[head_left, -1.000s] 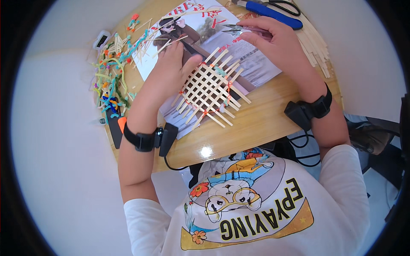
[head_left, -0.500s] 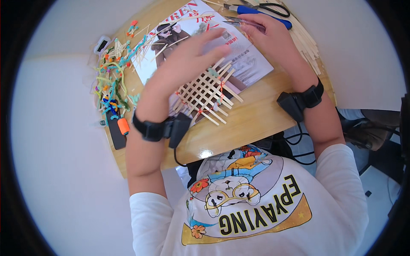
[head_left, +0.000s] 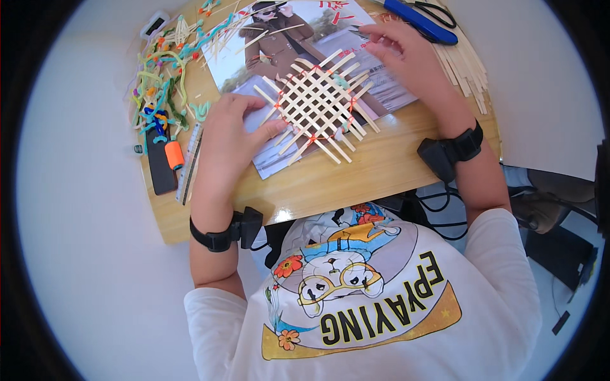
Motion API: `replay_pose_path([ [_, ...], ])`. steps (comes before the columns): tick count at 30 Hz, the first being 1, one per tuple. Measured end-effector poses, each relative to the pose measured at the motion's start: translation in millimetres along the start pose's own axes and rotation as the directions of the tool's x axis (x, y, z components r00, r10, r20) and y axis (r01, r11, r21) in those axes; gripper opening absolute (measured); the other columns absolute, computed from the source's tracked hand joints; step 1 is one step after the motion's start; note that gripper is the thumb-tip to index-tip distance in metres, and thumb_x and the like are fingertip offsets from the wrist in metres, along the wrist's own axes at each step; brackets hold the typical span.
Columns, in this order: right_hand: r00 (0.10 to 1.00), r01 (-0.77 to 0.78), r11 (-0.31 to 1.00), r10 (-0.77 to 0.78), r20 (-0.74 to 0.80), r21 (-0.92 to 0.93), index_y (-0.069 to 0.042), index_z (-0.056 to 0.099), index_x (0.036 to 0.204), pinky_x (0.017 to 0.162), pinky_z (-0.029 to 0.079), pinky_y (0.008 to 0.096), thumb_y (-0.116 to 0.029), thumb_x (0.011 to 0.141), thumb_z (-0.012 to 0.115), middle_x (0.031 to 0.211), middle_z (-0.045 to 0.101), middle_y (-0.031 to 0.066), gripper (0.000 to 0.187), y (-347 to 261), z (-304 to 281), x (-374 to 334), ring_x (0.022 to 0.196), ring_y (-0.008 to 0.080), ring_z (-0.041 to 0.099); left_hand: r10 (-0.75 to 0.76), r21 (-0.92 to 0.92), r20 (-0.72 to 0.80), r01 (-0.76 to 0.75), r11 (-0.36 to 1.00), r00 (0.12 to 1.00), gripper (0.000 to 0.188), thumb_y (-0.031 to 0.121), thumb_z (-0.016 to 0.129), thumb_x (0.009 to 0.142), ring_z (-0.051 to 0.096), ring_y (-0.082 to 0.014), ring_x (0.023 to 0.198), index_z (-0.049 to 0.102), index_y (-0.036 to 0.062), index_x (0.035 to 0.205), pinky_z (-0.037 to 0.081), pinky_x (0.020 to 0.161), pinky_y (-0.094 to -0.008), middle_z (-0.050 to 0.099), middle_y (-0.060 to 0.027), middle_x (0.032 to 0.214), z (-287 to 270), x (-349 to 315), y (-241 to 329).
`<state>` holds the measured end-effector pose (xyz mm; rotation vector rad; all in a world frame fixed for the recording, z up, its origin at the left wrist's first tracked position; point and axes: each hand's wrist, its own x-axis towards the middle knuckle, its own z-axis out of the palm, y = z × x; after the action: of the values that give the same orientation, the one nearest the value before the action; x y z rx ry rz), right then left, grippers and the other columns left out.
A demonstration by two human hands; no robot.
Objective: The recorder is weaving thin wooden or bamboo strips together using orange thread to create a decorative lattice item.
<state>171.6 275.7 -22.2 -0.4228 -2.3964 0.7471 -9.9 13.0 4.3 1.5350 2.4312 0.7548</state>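
A square lattice woven from pale wooden strips (head_left: 316, 101) lies on a magazine (head_left: 279, 38), its loose strip ends sticking out all round. Red thread and bits of pale green fuzzy stem bind its edge. My left hand (head_left: 232, 136) is at the lattice's left side, thumb and forefinger apart, with the thumb tip by the strip ends; whether it touches them I cannot tell. Beyond the lattice's upper right, my right hand (head_left: 406, 60) is closed round a slim pointed metal tool (head_left: 360, 30), mostly hidden by the fingers.
Colourful fuzzy stems (head_left: 162, 82) pile up on the left, above an orange spool (head_left: 173, 155), a black flat bar (head_left: 161, 168) and a ruler (head_left: 189, 165). Blue-handled pliers (head_left: 426, 25) and a bundle of wooden strips (head_left: 460, 70) lie at the far right.
My left hand has drawn back from above the lattice to its left side. The lattice sits higher and further right in view. My right hand still holds the pointed tool.
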Motion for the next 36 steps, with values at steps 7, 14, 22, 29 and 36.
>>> replay_pose_path([
  [7,0.972,-0.188,0.939,0.135,0.192,0.288,-0.009,0.067,0.117,0.075,0.048,0.0255,-0.021,0.089,0.067,0.094,0.064,0.0026,0.031,-15.7,11.8,-1.8,0.081,0.0087,0.058,-0.290,-0.501,0.272,0.393,0.771,0.917,0.017,0.015,0.072,0.087,0.055,-0.0095,0.080,0.064,0.0010,0.092,0.044,0.073,-0.0236,0.062,-0.0026,0.090,-7.1,3.6,6.1],
  [14,0.971,-0.200,0.752,0.240,0.022,0.628,-0.004,0.062,0.124,0.084,0.046,0.0231,-0.024,0.101,0.051,0.103,0.065,0.0015,0.032,-39.2,-36.7,21.3,0.093,0.0075,0.057,-0.099,-0.706,-0.221,-0.090,0.703,0.970,0.010,0.007,0.072,0.084,0.061,-0.0113,0.083,0.065,0.0037,0.090,0.046,0.073,-0.0272,0.067,-0.0043,0.088,-61.8,-6.0,41.8],
  [22,0.919,-0.348,0.768,0.167,0.357,0.538,-0.007,0.063,0.121,0.079,0.051,0.0256,-0.021,0.097,0.058,0.103,0.066,0.0057,0.028,-12.0,2.0,47.2,0.086,0.0124,0.061,0.657,0.196,-0.252,-0.627,0.754,0.711,0.024,0.006,0.077,0.067,0.063,-0.0244,0.090,0.066,0.0100,0.088,0.047,0.080,-0.0361,0.068,-0.0027,0.093,-35.3,9.9,3.5],
  [29,0.940,-0.197,0.943,0.103,0.326,0.269,-0.007,0.062,0.123,0.091,0.045,0.0264,-0.021,0.095,0.060,0.112,0.063,0.0026,0.031,-23.9,22.2,25.5,0.104,0.0130,0.058,0.333,0.121,0.026,-0.333,0.935,0.943,0.046,0.018,0.081,0.068,0.058,-0.0310,0.109,0.064,0.0065,0.109,0.046,0.091,-0.0406,0.064,-0.0083,0.116,-30.5,-0.5,-13.7],
  [36,0.968,0.134,0.983,-0.156,0.198,0.122,-0.010,0.061,0.126,0.101,0.041,0.0398,-0.031,0.080,0.074,0.129,0.055,0.0126,0.052,-21.9,48.8,17.2,0.121,0.0309,0.049,0.072,-0.003,-0.167,-0.073,0.997,0.983,0.079,0.035,0.086,0.059,0.053,-0.0364,0.116,0.056,-0.0023,0.122,0.043,0.098,-0.0431,0.059,-0.0181,0.121,-8.1,29.1,-23.7],
])
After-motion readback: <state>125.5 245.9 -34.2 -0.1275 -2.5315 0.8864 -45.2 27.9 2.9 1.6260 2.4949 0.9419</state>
